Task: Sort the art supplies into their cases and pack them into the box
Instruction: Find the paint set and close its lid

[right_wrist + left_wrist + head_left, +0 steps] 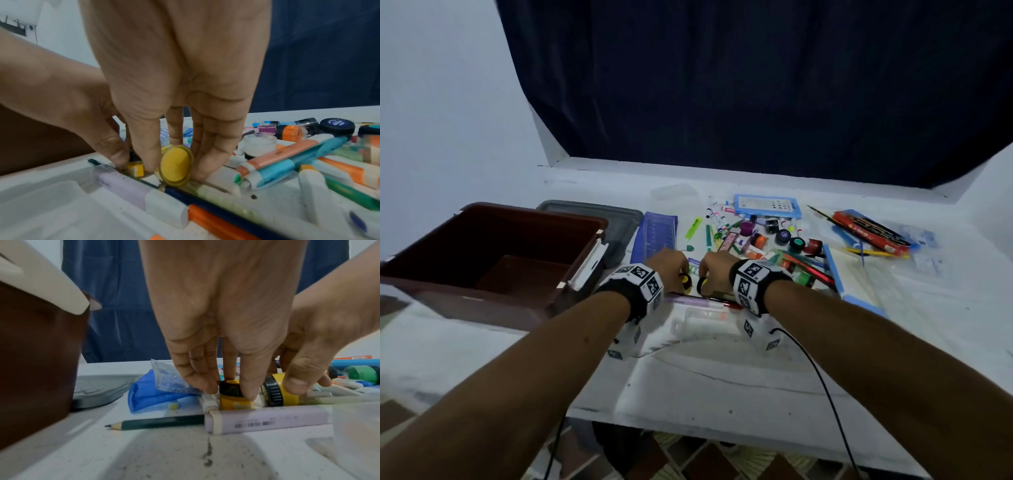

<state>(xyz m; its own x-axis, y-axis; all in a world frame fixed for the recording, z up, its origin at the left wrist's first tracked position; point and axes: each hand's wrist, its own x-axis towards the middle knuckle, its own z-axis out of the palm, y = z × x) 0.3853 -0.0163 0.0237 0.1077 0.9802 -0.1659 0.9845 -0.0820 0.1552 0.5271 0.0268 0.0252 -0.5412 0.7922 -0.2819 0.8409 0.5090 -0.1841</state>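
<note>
Step in hand: paint jars are being gathered from the loose pile, judged early in the sorting.

Brown box (pixel 493 253): at the left of the desk (pixel 722 377), open, nothing seen inside; grey lid (pixel 619 219) lies behind it.

Left hand (pixel 669 267): fingers (pixel 248 386) pinched on an upright yellow paint jar (pixel 234 395) with a black cap.

Right hand (pixel 717 270): fingers (pixel 207 162) pinched on a second yellow jar (pixel 176 165), tipped on its side, just beside the first.

Next move: both jars are to be lifted clear and carried to a case; which case suits them cannot be told.

In the way: a lilac marker (pixel 267 420) and a green pencil (pixel 156 422) lie just in front; markers, pens and further jars (pixel 784 236) are crowded to the right.
</note>
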